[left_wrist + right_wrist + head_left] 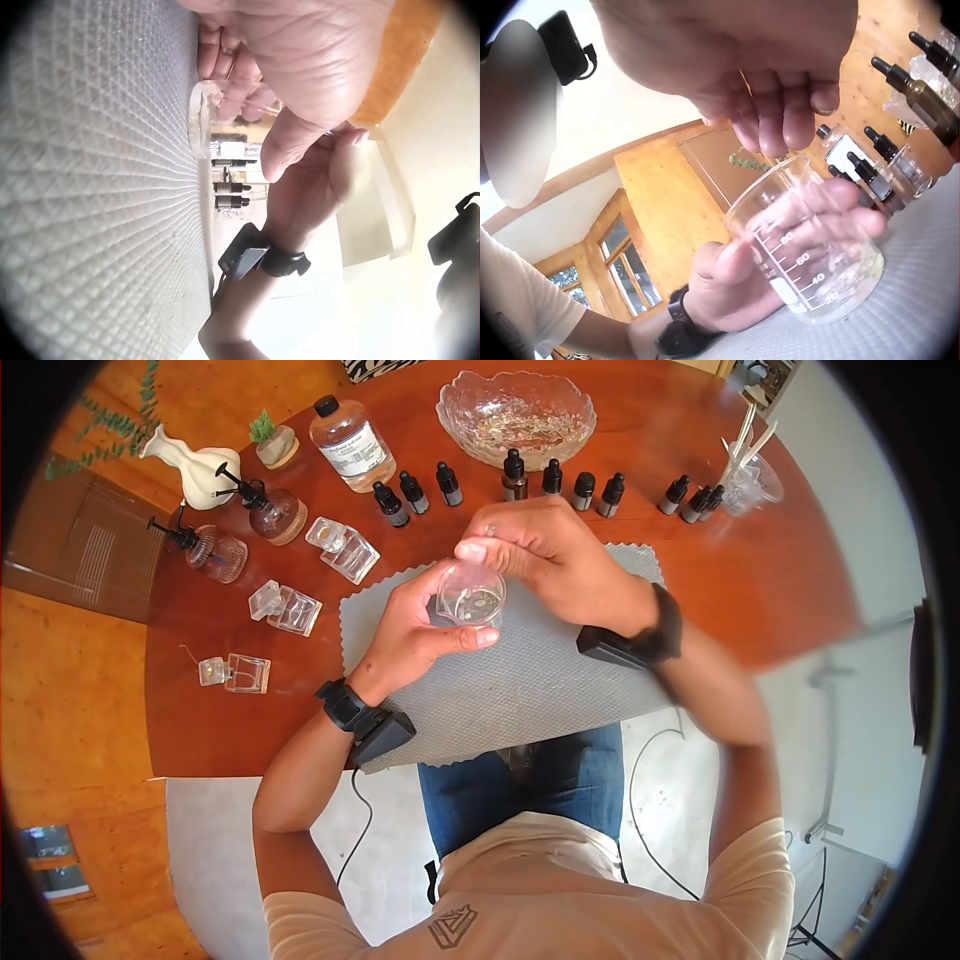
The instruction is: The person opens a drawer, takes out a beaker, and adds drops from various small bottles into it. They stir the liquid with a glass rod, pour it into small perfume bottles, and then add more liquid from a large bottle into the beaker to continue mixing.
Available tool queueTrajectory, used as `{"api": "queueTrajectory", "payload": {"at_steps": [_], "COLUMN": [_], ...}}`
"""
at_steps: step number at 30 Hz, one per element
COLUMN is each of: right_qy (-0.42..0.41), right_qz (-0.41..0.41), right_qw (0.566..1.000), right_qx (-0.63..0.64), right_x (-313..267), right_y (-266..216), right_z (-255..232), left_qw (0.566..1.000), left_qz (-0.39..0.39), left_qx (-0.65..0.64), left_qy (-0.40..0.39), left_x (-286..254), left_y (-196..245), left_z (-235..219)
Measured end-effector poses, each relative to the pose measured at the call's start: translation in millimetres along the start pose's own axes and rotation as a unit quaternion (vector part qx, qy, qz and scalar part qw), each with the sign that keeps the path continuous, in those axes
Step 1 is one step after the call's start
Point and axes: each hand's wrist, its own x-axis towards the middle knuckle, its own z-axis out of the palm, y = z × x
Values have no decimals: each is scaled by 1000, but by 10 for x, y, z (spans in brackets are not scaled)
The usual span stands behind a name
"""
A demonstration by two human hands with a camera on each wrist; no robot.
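Note:
A small clear glass beaker (472, 605) with white volume marks stands over the grey textured mat (510, 695). My left hand (412, 630) grips it from the side, thumb near me and fingers behind the glass. In the right wrist view the beaker (806, 274) shows its marked side and some clear liquid low down. Over its rim, my right hand (575, 565) has thumb and forefinger pressed together. A thin clear rod (490, 531) seems pinched there, mostly hidden by the fingers, and I cannot tell its exact kind.
Several black-capped dropper bottles (514, 477) line the mat's far side. Behind them are a large labelled bottle (355, 448) and a wavy glass bowl (515, 415). Square perfume bottles (350, 555) and pump bottles (272, 515) stand left; a glass holding white sticks (750, 482) is right.

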Motion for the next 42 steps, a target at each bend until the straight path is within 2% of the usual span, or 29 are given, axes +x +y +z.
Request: {"api": "queueTrajectory", "payload": {"at_steps": [2,5,8,11,14,17,20,21,23,24,26,29,30,33,34,38,42], "right_qy": [-25,-57,-17,6,-29,-87,-48,-43,-34,-54,-92,25,35,0,-20,-13,12], "right_qz": [60,108,-15,-59,87,82,-12,6,39,65,121,49,54,99,153,123,7], "right_qw": [997,990,999,998,996,989,999,999,998,996,983,997,998,994,981,988,999], "right_qx": [-38,62,48,-27,8,87,16,3,-26,16,99,47,8,52,120,94,-30], "right_x": [-5,-18,-59,-52,-72,-24,-24,-29,-19,1,-3,-35,-43,-61,-69,-108,-122], "right_y": [-91,-147,-34,-10,-106,-150,-60,-60,-67,-86,-111,18,45,31,-43,-38,-63], "right_z": [-112,-99,82,32,-119,-52,90,59,-62,-77,-97,79,42,-70,-81,36,47], "left_qw": [1000,1000,1000,1000,1000,1000,999,998,1000,999,998,999,1000,999,999,999,999], "left_qz": [13,-2,6,10,24,8,-24,-34,15,41,44,27,16,24,27,24,22], "left_qx": [-7,-30,-14,-16,-19,-15,-37,-47,-26,-15,-46,-31,-17,-32,-44,-47,-46], "left_qy": [-3,-4,0,-3,-4,-7,-17,-21,-8,-2,2,-5,-8,-6,-5,1,14], "left_x": [31,-11,-2,-4,16,-9,-18,-28,-15,4,3,21,19,29,32,25,9], "left_y": [-24,15,-7,-16,-11,17,-18,-38,-39,-32,-26,-7,-7,-28,-42,-76,-41], "left_z": [0,25,8,13,6,4,-9,-16,-6,-1,29,12,-3,7,11,9,11]}}
